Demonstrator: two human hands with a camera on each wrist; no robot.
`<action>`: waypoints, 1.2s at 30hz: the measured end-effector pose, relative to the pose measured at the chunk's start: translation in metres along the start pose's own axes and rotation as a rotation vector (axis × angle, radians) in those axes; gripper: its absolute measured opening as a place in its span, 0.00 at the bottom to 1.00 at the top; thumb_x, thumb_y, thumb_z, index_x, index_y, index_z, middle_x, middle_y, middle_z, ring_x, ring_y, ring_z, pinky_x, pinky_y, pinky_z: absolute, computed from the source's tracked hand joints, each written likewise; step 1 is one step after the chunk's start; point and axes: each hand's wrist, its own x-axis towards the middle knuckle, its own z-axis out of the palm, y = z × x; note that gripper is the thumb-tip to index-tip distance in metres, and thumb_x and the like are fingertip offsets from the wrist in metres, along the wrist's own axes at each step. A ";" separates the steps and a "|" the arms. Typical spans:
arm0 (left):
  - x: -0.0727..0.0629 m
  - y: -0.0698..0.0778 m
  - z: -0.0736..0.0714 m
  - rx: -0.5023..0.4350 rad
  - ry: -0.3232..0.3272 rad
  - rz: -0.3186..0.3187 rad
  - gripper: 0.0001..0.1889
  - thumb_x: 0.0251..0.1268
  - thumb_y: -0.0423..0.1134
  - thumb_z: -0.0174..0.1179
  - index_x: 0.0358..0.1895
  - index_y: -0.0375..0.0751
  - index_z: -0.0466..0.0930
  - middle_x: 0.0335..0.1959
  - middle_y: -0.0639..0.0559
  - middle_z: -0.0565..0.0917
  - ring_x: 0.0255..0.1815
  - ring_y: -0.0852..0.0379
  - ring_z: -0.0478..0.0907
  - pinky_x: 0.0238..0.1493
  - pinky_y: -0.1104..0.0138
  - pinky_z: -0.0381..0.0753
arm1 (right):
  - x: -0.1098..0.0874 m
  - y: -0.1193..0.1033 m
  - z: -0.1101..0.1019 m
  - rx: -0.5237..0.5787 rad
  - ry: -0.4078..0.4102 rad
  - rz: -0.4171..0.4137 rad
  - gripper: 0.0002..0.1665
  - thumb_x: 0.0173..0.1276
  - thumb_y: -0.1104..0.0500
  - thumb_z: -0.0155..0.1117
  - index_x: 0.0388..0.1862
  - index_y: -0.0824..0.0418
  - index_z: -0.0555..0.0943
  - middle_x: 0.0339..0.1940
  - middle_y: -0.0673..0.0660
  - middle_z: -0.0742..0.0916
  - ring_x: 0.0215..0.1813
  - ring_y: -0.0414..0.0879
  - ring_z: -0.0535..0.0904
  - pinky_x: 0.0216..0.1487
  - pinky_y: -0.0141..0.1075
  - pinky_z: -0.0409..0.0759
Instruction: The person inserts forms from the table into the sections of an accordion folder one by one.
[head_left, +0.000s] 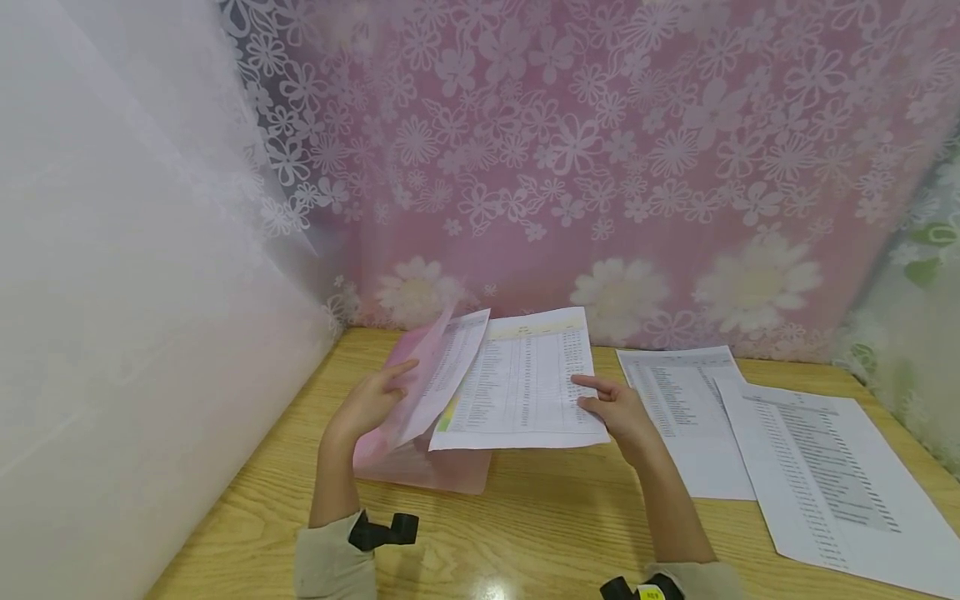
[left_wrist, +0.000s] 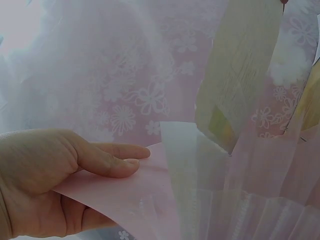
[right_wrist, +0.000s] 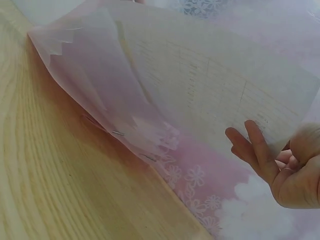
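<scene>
My left hand (head_left: 372, 402) pinches the cover of a translucent pink folder (head_left: 450, 472) between thumb and fingers, holding it raised. The folder's pleated inner pockets (left_wrist: 250, 215) show in the left wrist view. A printed sheet (head_left: 459, 354) stands tilted just inside the cover. My right hand (head_left: 618, 414) grips another printed sheet (head_left: 525, 375) by its right edge, thumb on one face and fingers on the other. That sheet has a yellow band at its top and a green-yellow corner at lower left, and overlaps the folder in the head view.
Two printed sheets, one farther back (head_left: 682, 417) and one nearer (head_left: 832, 475), overlap on the wooden table (head_left: 525, 533) at the right. A pink flowered curtain (head_left: 562, 167) hangs behind the table, and a white sheet wall (head_left: 150, 292) borders its left side.
</scene>
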 end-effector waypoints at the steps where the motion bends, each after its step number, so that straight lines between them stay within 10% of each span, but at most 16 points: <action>1: 0.000 0.000 0.000 0.001 0.001 0.001 0.24 0.63 0.25 0.47 0.65 0.34 0.65 0.61 0.38 0.70 0.57 0.45 0.69 0.44 0.57 0.68 | 0.001 0.001 0.001 -0.003 0.007 -0.003 0.26 0.67 0.69 0.51 0.64 0.71 0.65 0.39 0.61 0.85 0.37 0.47 0.82 0.38 0.34 0.79; 7: 0.001 -0.002 0.001 0.013 0.002 0.006 0.24 0.63 0.25 0.47 0.64 0.34 0.66 0.62 0.39 0.69 0.58 0.45 0.68 0.43 0.58 0.67 | 0.004 0.002 0.014 -0.056 0.075 -0.011 0.24 0.66 0.68 0.53 0.61 0.69 0.69 0.13 0.46 0.68 0.14 0.35 0.62 0.22 0.27 0.68; 16: 0.000 -0.001 0.001 0.025 0.017 0.009 0.24 0.62 0.25 0.48 0.64 0.34 0.66 0.60 0.38 0.70 0.55 0.46 0.69 0.46 0.56 0.67 | 0.006 0.003 0.036 -0.130 0.157 -0.010 0.22 0.65 0.68 0.53 0.59 0.67 0.73 0.46 0.67 0.81 0.38 0.48 0.80 0.33 0.34 0.77; 36: 0.000 0.000 0.000 0.010 0.010 -0.013 0.24 0.64 0.26 0.47 0.65 0.36 0.66 0.58 0.38 0.72 0.61 0.42 0.64 0.53 0.52 0.66 | 0.004 0.004 0.055 -0.221 0.189 -0.060 0.21 0.63 0.66 0.56 0.56 0.64 0.77 0.49 0.67 0.80 0.40 0.52 0.80 0.34 0.36 0.78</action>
